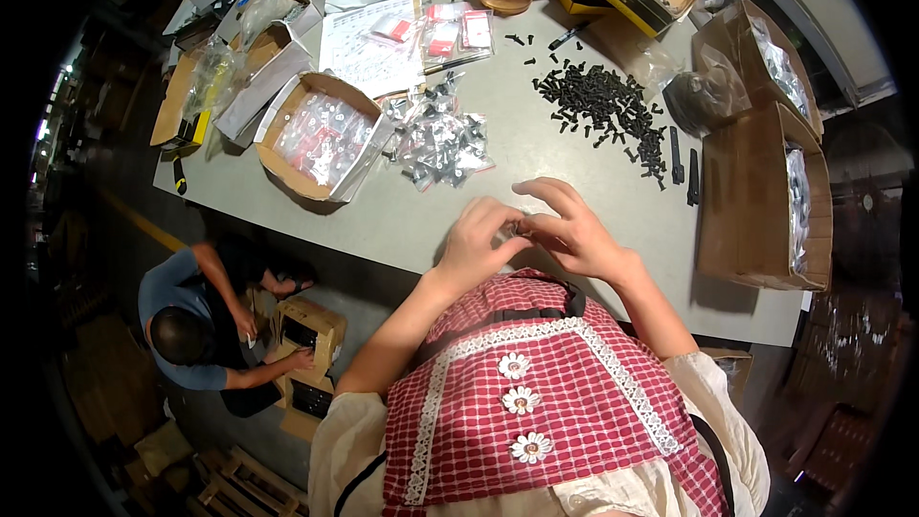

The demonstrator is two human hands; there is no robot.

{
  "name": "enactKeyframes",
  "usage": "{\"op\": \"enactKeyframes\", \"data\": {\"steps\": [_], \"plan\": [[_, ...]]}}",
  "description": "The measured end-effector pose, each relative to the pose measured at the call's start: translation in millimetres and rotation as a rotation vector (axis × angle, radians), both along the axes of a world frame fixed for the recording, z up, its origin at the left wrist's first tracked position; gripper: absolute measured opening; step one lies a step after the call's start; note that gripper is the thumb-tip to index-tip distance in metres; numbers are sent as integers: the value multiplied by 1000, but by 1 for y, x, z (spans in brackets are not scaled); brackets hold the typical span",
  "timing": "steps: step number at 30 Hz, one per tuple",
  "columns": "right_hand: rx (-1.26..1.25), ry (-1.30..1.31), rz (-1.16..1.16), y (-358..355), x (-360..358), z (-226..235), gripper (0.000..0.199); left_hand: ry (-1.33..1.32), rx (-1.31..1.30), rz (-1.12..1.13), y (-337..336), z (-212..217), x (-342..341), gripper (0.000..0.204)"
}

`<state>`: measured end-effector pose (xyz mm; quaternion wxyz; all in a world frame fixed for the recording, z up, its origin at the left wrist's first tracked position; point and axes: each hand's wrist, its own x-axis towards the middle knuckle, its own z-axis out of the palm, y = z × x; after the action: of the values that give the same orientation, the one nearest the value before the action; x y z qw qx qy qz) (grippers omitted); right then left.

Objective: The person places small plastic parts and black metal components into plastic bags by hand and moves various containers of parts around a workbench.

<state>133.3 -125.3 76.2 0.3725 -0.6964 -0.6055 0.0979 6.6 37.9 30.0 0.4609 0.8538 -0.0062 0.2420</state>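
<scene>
Closest in, a small clear packet [517, 227] is pinched between both hands at the near edge of the grey table [574, 182]; the left hand [476, 241] is curled shut around it, the right hand [567, 227] is closed on it too with a couple of fingers lifted. A bit further out, a heap of filled clear bags [442, 142] is seen, with an open cardboard box [324, 137] left of it; a pile of black screws [603, 107] is scattered to the right. Down on the floor to the left, another person [196, 316] is crouched over a small carton [308, 333].
</scene>
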Motion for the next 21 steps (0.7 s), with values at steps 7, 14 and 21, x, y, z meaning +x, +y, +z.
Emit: {"op": "enactKeyframes", "data": {"steps": [7, 14, 21], "plan": [[43, -30, -42, -3, 3, 10, 19, 132, -183, 6, -2, -3, -6, 17], [-52, 95, -230, -6, -2, 6, 14, 236, -246, 104, 3, 0, 2, 18], [-41, 375, -302, -4, -7, 6, 13, 206, -483, -4, 4, 18, 6, 10]]}}
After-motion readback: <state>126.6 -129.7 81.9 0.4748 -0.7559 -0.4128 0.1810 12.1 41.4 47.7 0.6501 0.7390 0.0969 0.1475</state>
